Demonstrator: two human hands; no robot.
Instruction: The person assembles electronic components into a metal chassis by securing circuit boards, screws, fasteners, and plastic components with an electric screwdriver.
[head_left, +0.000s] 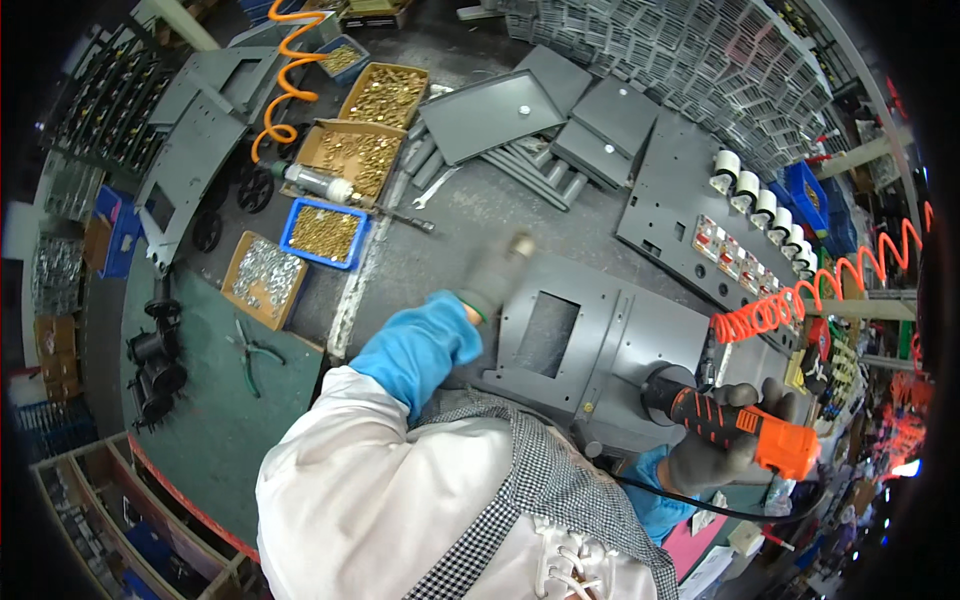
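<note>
My right hand (pixel 708 462), in a dark grey glove, is closed around a black-and-orange corded power tool (pixel 712 418). Its black front end rests over the right part of a grey metal panel (pixel 650 335). This panel lies before me and has a rectangular cut-out, small holes and a raised strip. My left hand (pixel 492 278), gloved in grey below a blue sleeve, is off the panel's upper left edge and smeared by motion. A pale brownish spot shows at its fingertips; whether it is a held piece or the glove itself I cannot make out.
Left of the panel stand a blue tray (pixel 325 233) and cardboard boxes (pixel 384 97) of brass-coloured fasteners, a pneumatic driver (pixel 320 184) and pliers (pixel 251 357). Beyond lie grey metal trays (pixel 490 115) and a wrench (pixel 436 188). A coiled orange-red hose (pixel 770 315) hangs at right.
</note>
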